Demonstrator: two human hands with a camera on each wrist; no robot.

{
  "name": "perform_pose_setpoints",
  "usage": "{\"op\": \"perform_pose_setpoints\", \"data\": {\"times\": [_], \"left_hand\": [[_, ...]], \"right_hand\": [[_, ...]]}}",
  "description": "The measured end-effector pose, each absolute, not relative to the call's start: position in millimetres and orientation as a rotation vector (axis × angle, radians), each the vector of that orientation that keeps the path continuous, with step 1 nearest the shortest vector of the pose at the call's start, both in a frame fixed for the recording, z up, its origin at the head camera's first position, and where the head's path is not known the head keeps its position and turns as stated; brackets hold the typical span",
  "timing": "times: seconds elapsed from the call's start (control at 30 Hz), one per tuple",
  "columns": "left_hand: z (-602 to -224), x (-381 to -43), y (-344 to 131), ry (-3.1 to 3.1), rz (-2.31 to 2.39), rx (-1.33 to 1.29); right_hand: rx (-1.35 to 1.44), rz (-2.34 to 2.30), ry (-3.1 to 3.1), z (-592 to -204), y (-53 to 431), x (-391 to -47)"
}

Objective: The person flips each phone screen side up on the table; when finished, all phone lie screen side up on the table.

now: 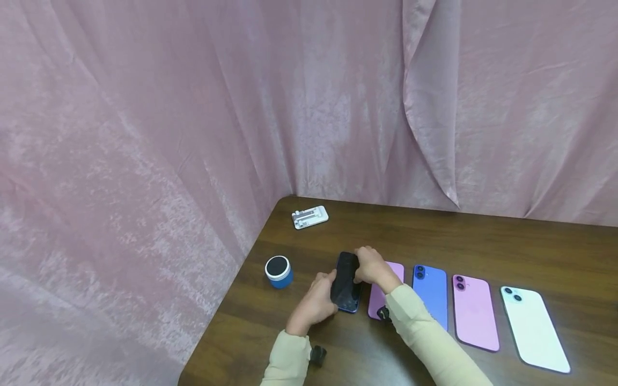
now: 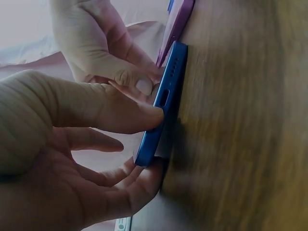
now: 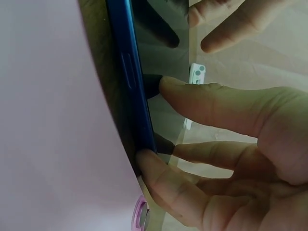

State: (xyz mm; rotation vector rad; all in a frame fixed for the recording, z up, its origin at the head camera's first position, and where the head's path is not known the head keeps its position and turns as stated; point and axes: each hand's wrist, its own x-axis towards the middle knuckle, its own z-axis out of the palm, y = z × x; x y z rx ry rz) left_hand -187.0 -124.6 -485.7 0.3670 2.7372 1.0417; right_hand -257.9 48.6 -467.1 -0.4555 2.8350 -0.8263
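Both hands hold a blue-framed smartphone (image 1: 345, 287), its black screen facing up, near the middle of the table. My left hand (image 1: 316, 299) grips its lower left corner. In the left wrist view, the thumb presses the phone's blue bottom edge (image 2: 175, 72) beside the charging port while the fingertips curl at the corner. At the upper right corner is my right hand (image 1: 373, 265). The right wrist view shows its thumb (image 3: 192, 96) over the screen and a finger curled against the blue side edge (image 3: 137, 103). The phone's back is hidden.
Right of the held phone, a pink phone (image 1: 376, 301) lies partly under the right forearm. Beyond it are a blue phone (image 1: 434, 292), another pink phone (image 1: 475, 316) and a pale mint phone (image 1: 536, 332). A blue jar (image 1: 279, 280) stands left; a white folding stand (image 1: 310, 217) lies behind.
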Motion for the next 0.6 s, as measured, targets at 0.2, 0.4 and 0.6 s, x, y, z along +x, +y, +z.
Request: {"op": "perform_pose_setpoints", "data": {"times": [0.2,0.4,0.6], "left_hand": [[-488.3,-183.3,-122.3,2.775,1.021,0.387],[-490.5,-183.4,-122.7,2.783,1.010,0.372],[-490.2,-185.1,-123.6,2.758,1.005,0.376]], "right_hand": [[-0.453,-0.805,2.820,-466.0,47.4,-256.6],[-0.449,-0.797,2.826,-468.5,46.4,-257.0],[-0.431,-0.803,2.812,-467.8,46.4,-256.4]]}}
